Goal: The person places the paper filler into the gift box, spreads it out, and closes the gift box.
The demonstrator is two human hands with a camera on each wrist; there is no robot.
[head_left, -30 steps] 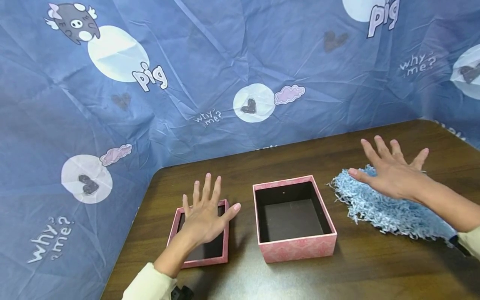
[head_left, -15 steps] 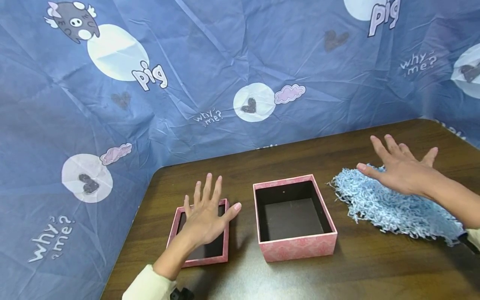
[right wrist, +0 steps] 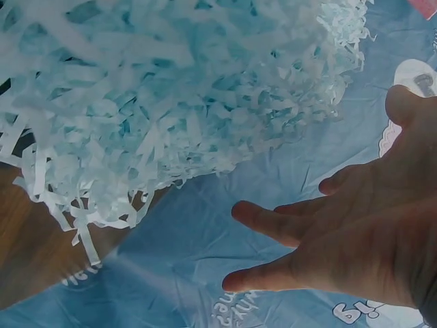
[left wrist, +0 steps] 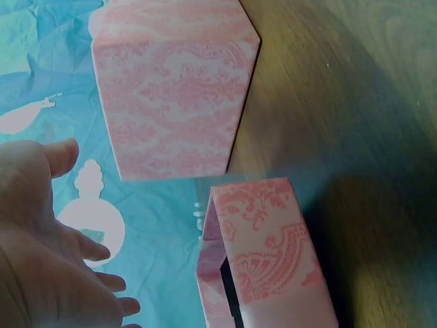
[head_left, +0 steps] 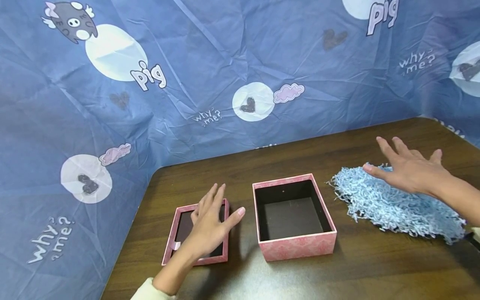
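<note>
My left hand (head_left: pixel 211 229) hovers over a shallow pink box lid (head_left: pixel 226 233) with a dark inside, lying open side up. Its fingers are relaxed and hold nothing, and the hand covers part of the lid. Over a heap of light-blue shredded paper (head_left: pixel 393 208) hangs my right hand (head_left: pixel 416 171), fingers spread, nothing in it. The right wrist view shows the paper strands (right wrist: pixel 171 89) apart from that hand's fingers. Between the hands stands a deeper pink box (head_left: pixel 298 248), its dark interior bare. In the left wrist view the box's patterned side (left wrist: pixel 171 109) rises beyond the lid (left wrist: pixel 273 253).
The brown wooden table (head_left: pixel 270 279) carries all of these things. A blue printed cloth (head_left: pixel 195 62) hangs behind the table and along its left side. A small pale tab (head_left: pixel 175 246) shows at the lid's left inner edge.
My left hand has turned and its fingers have drawn together, leaving more of the lid in sight. The right hand has shifted a little to the right over the shredded paper.
</note>
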